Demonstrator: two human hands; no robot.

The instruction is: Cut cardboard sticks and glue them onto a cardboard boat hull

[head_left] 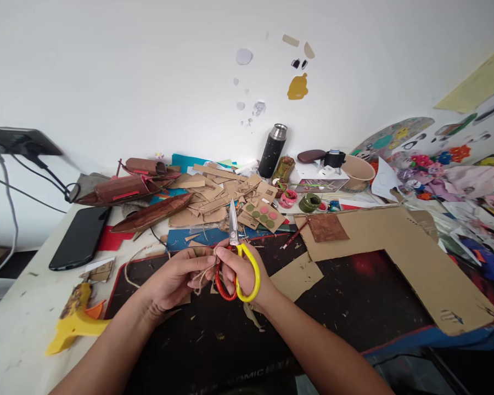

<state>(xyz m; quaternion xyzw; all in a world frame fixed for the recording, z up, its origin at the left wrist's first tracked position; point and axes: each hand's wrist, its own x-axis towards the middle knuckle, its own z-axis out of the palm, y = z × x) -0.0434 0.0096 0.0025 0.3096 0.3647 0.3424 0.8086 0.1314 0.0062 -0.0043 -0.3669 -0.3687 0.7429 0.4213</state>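
My left hand [185, 277] pinches a thin piece of brown twine [203, 276] over the dark mat. My right hand [241, 269] meets it there, its thumb and fingertips close to the same twine. Hooked in the right hand are scissors [234, 225] with one yellow and one red handle loop. Their blades point away from me toward the cardboard scraps and look closed. Whether the right fingertips also grip the twine is hard to make out. Another length of twine [127, 269] curls on the mat to the left.
Brown model boats [152, 214] lie at the back left, beside a pile of cardboard scraps [214, 192]. A phone [80, 238] and a yellow glue gun [76, 318] rest at left. Paint jars [309, 203], a black flask [273, 151] and a large cardboard sheet [415, 263] occupy the right side.
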